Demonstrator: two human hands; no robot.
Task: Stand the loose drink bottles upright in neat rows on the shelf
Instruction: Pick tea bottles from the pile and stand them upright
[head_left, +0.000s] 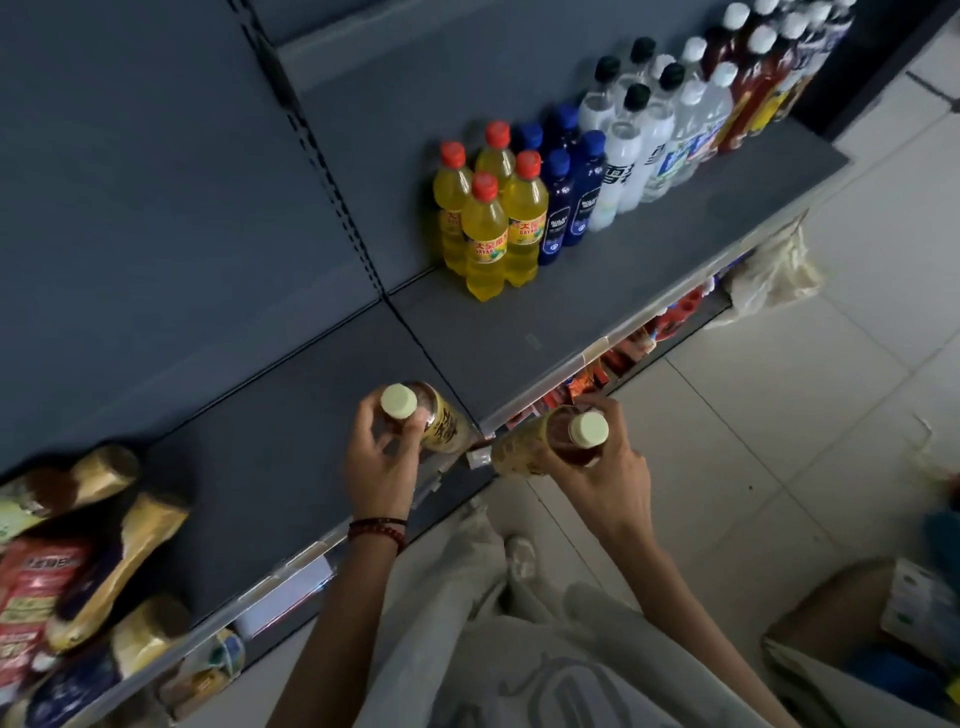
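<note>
Two full tea bottles: rigid plastic, some weight, smooth label, so grip the shoulder under the cap. Left hand is wrapped around one tea bottle over the shelf front edge. Right hand is clamped on the second tea bottle, just off that edge. The yellow soda bottles stand further along the shelf.

Snack bags lie heaped at the near left. A pale plastic bag hangs at the far right above the tiled floor. A cardboard box sits near right.
</note>
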